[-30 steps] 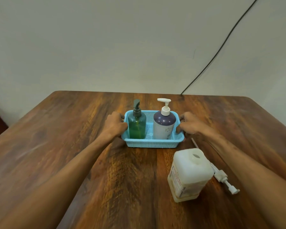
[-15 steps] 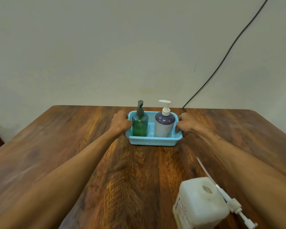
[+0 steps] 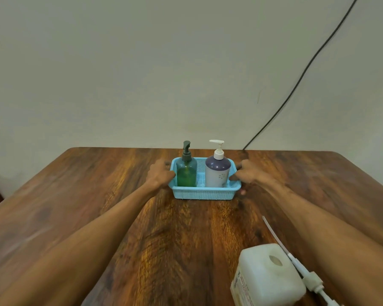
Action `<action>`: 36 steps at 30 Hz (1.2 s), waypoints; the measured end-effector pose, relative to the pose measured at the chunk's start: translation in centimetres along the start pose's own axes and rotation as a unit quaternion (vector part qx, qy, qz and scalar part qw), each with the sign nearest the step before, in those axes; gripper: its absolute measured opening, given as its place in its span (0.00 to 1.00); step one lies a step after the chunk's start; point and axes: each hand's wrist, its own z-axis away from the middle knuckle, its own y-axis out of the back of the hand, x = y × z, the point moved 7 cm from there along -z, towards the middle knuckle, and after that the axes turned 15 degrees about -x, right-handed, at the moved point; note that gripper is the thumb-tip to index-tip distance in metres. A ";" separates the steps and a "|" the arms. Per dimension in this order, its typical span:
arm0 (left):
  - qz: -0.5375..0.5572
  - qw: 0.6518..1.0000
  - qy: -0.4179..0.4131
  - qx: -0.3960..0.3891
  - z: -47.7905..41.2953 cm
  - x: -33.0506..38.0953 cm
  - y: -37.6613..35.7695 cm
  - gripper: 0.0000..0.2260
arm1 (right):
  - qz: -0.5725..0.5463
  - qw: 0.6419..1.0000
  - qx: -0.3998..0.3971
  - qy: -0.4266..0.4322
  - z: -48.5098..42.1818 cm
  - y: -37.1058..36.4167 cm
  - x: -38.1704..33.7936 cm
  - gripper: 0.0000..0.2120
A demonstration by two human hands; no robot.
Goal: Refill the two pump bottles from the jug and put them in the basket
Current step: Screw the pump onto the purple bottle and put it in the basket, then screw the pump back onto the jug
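The left hand (image 3: 160, 176) and right hand (image 3: 247, 173) grip the short ends of the blue basket (image 3: 205, 192). With the green bottle (image 3: 186, 173) and white bottle (image 3: 217, 173) inside, it is probably heavy and its thin plastic bends, so holding both ends under the rim seems best.

I see a dark, strongly grained wooden table (image 3: 97, 206) with rounded far corners, its far edge against a pale wall. Three things lie directly on it. A light blue mesh basket (image 3: 205, 193) sits at the middle of the far part, near the back edge. Well nearer me than the basket and to its right stands a white jug (image 3: 268, 277), its round mouth uncapped. A loose white pump with a long tube (image 3: 296, 265) lies touching the jug's right side, the tube pointing back toward the basket.
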 end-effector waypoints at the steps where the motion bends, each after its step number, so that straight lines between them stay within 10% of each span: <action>1: 0.000 1.000 0.000 0.007 0.5 0.0 0.2 0.23 | 0.002 1.000 0.003 0.003 0.6 0.1 0.0 0.18; 5: -0.048 0.995 -0.036 0.080 4.3 0.9 0.9 0.25 | 0.011 0.994 0.095 0.045 4.9 1.4 0.3 0.28; 18: 0.055 0.975 -0.207 0.051 24.3 5.3 -7.2 0.26 | -0.149 0.954 0.182 0.188 24.5 -2.0 4.7 0.13; 30: 0.070 0.967 -0.235 -0.067 28.3 5.8 -15.2 0.51 | -0.062 0.966 0.231 0.103 28.0 -6.2 11.9 0.19; 36: 0.103 0.958 -0.265 -0.038 27.3 5.8 -15.4 0.40 | 0.056 0.967 0.240 0.063 26.3 -8.0 14.5 0.12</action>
